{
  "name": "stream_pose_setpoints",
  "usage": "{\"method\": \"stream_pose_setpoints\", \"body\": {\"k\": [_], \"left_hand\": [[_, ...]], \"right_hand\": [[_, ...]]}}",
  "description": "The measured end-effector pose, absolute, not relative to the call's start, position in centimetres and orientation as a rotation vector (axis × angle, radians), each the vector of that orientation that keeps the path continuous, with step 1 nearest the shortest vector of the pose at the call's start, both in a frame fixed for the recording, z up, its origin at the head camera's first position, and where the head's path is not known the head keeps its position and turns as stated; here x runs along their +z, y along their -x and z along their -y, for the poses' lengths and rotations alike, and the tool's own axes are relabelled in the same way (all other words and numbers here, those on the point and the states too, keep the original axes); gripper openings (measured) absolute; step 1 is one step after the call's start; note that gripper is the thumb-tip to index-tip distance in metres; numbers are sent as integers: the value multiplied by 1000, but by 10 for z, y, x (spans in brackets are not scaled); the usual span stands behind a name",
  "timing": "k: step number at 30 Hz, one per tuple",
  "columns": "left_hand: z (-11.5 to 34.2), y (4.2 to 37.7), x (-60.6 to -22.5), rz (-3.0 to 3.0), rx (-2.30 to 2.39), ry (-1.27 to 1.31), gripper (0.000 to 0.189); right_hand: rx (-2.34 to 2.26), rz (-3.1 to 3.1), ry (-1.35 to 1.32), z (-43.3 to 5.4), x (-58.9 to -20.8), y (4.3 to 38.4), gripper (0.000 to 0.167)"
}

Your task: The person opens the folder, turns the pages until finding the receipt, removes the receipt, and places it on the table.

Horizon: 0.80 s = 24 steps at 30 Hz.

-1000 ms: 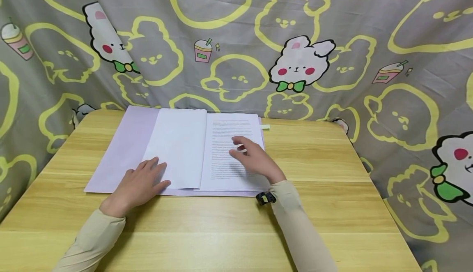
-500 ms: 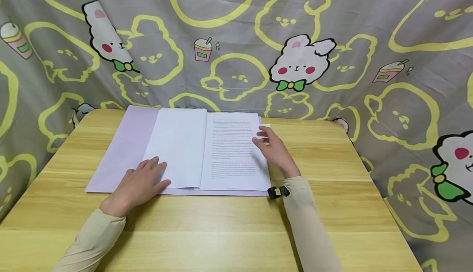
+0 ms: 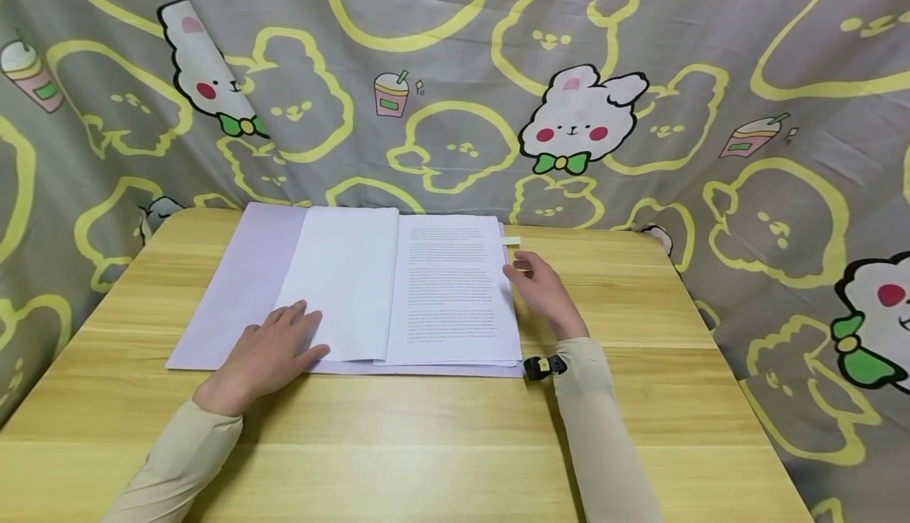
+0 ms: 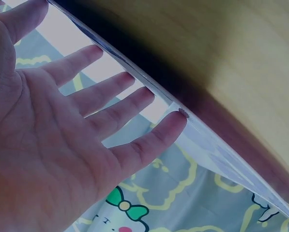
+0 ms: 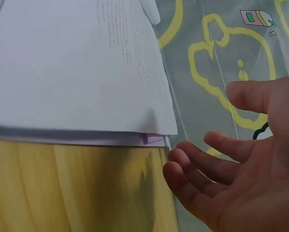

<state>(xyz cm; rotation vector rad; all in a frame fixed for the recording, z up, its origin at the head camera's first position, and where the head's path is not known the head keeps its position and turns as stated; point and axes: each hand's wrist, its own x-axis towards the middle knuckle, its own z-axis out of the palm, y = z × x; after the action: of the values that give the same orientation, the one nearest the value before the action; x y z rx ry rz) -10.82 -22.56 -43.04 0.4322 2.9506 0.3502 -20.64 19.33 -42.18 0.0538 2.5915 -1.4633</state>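
A lilac folder lies spread on the table with white sheets in it. On its left side is a blank page; to the right is a printed page with lines of small text. My left hand rests with fingers spread at the lower left of the blank page, and its fingertips touch the paper in the left wrist view. At the right edge of the printed page is my right hand, fingers loosely bent and nothing held. In the right wrist view the right hand shows a gap between thumb and fingers.
A pale green tab sticks out from the folder's upper right edge. The wooden table reaches back to a grey curtain with cartoon prints. A small black device sits on the right wrist.
My right hand has moved rightward from over the printed text to the page's right edge, passing in front of the green tab. The left hand has stayed in place.
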Motion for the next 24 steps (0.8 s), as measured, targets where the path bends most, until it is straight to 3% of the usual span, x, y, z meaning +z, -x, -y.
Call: {"method": "stream_pose_setpoints", "body": {"k": [11, 24], "left_hand": [[225, 108, -430, -2951, 348, -429, 65], [226, 109, -431, -2957, 333, -430, 66]], "right_hand": [[-1453, -2547, -77, -193, -427, 206, 46], [-1401, -2557, -94, -189, -428, 206, 44]]}}
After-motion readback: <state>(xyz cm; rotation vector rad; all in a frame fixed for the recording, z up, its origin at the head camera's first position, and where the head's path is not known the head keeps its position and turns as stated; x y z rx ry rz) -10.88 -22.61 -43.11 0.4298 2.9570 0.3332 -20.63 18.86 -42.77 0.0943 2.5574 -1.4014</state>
